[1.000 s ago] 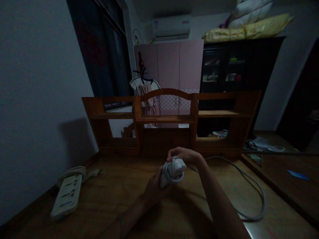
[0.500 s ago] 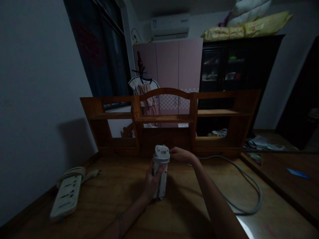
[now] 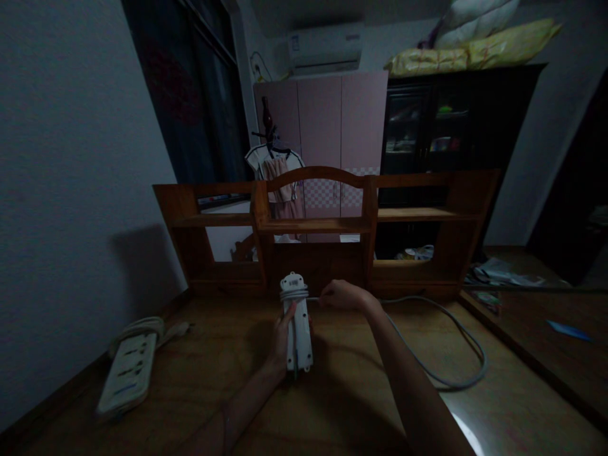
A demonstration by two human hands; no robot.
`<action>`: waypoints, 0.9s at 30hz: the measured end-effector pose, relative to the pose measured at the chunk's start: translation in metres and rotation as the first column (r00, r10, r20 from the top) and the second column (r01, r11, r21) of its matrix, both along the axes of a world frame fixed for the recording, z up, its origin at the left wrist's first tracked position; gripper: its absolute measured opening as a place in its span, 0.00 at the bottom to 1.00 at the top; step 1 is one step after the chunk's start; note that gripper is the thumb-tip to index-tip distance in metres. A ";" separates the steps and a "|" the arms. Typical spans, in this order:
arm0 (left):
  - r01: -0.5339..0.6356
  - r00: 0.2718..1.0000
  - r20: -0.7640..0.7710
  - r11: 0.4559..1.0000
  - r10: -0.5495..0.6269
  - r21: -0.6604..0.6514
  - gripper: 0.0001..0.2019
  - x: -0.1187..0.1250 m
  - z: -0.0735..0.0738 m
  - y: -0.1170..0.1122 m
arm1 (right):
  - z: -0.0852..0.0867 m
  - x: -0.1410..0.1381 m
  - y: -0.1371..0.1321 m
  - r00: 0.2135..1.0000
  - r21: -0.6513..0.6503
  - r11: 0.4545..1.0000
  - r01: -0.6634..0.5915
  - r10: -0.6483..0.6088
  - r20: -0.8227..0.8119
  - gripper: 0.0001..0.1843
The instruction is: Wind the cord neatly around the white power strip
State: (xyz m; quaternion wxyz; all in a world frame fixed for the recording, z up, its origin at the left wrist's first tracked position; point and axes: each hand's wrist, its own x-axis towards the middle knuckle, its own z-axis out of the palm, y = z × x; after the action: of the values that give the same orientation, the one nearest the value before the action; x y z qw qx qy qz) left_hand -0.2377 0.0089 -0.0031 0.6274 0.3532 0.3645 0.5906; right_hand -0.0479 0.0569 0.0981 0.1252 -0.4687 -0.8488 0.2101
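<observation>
My left hand [image 3: 282, 335] grips a white power strip [image 3: 299, 345] in the middle of the view, its screwed back side facing me. Several turns of grey cord [image 3: 293, 294] wrap around the strip near its far end. To the right of it, my right hand [image 3: 342, 295] is closed on the cord, which runs taut from the strip to the fingers. Beyond that hand, the loose cord [image 3: 481, 373] loops across the wooden tabletop [image 3: 351, 392] on the right.
A second power strip [image 3: 126, 373] with its cord coiled lies at the left near the wall. A wooden shelf unit [image 3: 313, 225] stands along the far edge. On the brown surface at right is a blue flat item [image 3: 568, 330].
The power strip has turned and tilted so its back faces me more fully. My right hand has drawn slightly away from it, and the loose cord loop has shifted a little.
</observation>
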 end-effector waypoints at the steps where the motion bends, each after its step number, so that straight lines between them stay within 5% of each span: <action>1: -0.009 1.000 0.003 1.000 0.009 -0.014 0.23 -0.001 0.000 0.001 | 0.005 0.000 -0.004 1.000 0.025 1.000 0.013 -0.013 0.012 0.13; 15: 0.029 0.988 -0.156 0.998 -0.020 0.058 0.24 -0.005 0.002 0.005 | 0.063 -0.004 -0.061 0.997 0.296 0.952 0.070 -0.073 -0.002 0.10; 27: 0.036 0.952 -0.305 0.992 0.003 0.122 0.25 0.005 0.006 -0.012 | 0.072 -0.041 -0.099 0.967 0.428 0.903 -0.021 -0.091 0.238 0.09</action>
State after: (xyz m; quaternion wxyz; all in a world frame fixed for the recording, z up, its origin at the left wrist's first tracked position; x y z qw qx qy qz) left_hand -0.2330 -0.0034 0.0032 0.5452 0.4819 0.4159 0.5455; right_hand -0.0890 -0.0418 0.1698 0.1196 -0.4679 -0.8745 -0.0447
